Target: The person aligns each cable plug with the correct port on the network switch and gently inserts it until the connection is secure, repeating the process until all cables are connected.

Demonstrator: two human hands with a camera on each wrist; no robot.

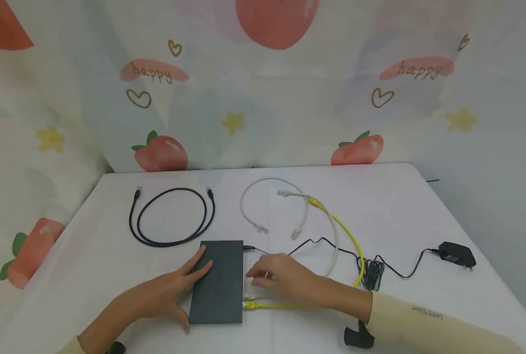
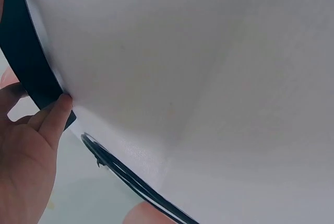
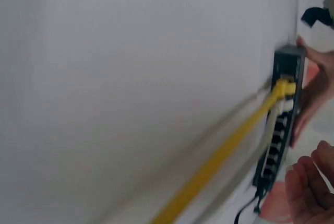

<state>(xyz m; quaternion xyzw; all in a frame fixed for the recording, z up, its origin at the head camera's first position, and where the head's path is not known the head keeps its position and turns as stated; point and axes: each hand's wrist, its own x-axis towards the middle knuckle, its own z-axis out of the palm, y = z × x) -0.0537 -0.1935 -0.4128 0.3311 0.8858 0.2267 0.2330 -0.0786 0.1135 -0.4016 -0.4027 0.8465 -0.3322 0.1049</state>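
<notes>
A flat dark network switch (image 1: pixel 219 280) lies on the white table. My left hand (image 1: pixel 170 290) rests against its left side, fingers spread over the edge and thumb at the near corner. Beside the port side hovers my right hand (image 1: pixel 289 278), fingers loosely bent with nothing between them. A yellow network cable (image 3: pixel 224 158) is plugged in at the near end of the port row, with a white network cable (image 3: pixel 269 130) in the port beside it. Several ports further along stand unfilled. At the far end a thin black power cord (image 1: pixel 248 248) goes in.
Behind the switch lie a coiled black cable (image 1: pixel 174 244) and a loose white cable (image 1: pixel 244 209). A black power adapter (image 1: pixel 455 253) sits at the right, its cord bundled (image 1: pixel 372 275) midway. A black strap-like piece (image 1: pixel 359 337) shows below the right forearm.
</notes>
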